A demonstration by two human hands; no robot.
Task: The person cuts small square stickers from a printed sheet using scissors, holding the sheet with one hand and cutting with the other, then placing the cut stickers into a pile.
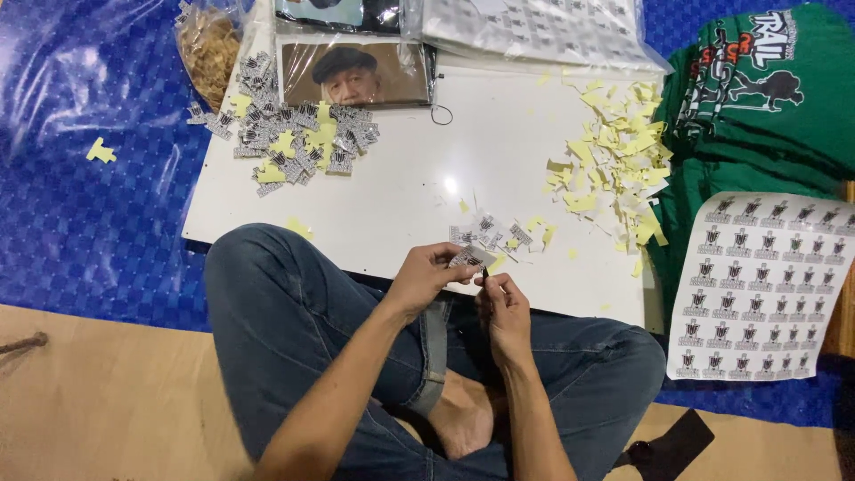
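Note:
My left hand [426, 278] pinches a small black-and-white sticker piece [469, 258] just above the near edge of a white board [419, 178]. My right hand [504, 307] is closed beside it, fingertips touching the sticker's lower edge. A few more cut stickers [488, 228] and yellow scraps lie on the board just beyond my hands. I sit cross-legged in blue jeans, barefoot.
A pile of cut stickers [294, 134] sits at the board's far left, a heap of yellow backing scraps [614, 160] at its right. An uncut sticker sheet [764, 285] lies on folded green shirts [766, 98]. A framed portrait photo [354, 75] and plastic-wrapped sheets [534, 31] stand behind.

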